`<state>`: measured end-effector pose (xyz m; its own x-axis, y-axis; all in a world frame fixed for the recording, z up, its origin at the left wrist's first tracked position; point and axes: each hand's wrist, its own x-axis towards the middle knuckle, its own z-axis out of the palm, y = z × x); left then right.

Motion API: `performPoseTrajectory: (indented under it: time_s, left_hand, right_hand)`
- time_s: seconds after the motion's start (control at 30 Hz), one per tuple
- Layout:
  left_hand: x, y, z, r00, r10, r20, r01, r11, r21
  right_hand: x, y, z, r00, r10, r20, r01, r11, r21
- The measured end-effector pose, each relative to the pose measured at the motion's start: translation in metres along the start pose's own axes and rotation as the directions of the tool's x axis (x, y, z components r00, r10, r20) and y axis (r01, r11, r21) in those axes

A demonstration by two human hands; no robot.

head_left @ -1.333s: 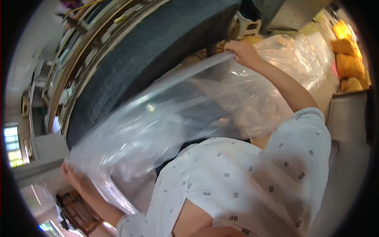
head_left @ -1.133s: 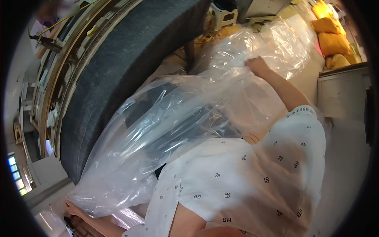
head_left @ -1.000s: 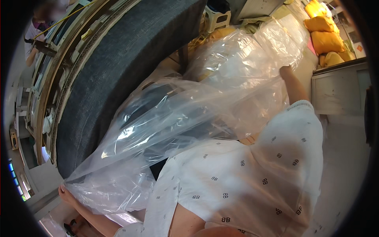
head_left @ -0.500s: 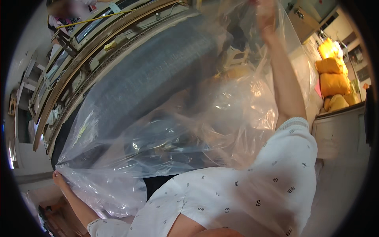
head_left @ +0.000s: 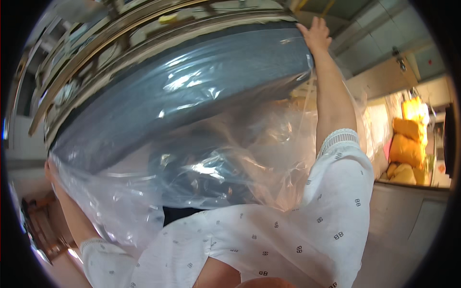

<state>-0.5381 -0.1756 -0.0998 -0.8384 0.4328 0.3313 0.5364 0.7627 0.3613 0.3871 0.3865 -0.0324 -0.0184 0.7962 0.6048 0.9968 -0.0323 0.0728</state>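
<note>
A large clear plastic sheet point(head_left: 230, 168) spreads from in front of my body over a long dark grey padded surface point(head_left: 192, 62), wrinkled and shiny near me and smoother on top. At the surface's far right end, my right hand point(head_left: 317, 36) rests against the sheet's edge with its fingers spread. My left hand point(head_left: 48, 171) is at the near left corner, closed on the sheet's edge; its fingertips are mostly hidden. Between the two hands the plastic is drawn along the length of the surface.
Beyond the dark surface run long wooden and metal rails point(head_left: 91, 53), with a small yellow piece point(head_left: 168, 19) among them. Stuffed yellow-orange bags point(head_left: 408, 146) are stacked at the right, behind a grey panel point(head_left: 408, 211). A brown stool-like object point(head_left: 43, 225) stands at lower left.
My right hand has come down from its raised position onto the far right end, its fingers now spread. My left hand has shifted up and left. The plastic lies flatter over the surface.
</note>
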Motion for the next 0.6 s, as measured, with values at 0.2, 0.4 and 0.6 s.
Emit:
performPoseTrajectory:
  time_s: [0.2, 0.4, 0.6]
  left_hand:
    - [-0.046, 0.127, 0.018, 0.963, -0.046, -0.267, -0.058, 0.928, -0.367]
    - [-0.062, 0.103, -0.013, 0.909, -0.112, -0.402, 0.045, 0.984, -0.171]
    - [-0.049, 0.119, 0.005, 0.884, -0.196, -0.424, 0.109, 0.969, -0.221]
  right_hand:
    - [-0.004, -0.024, -0.064, 0.883, -0.084, -0.461, 0.350, 0.773, 0.529]
    - [-0.208, -0.145, -0.201, -0.051, -0.924, 0.380, -0.507, 0.351, 0.787]
    - [-0.369, -0.243, -0.250, -0.012, -0.987, 0.160, -0.456, 0.148, 0.878]
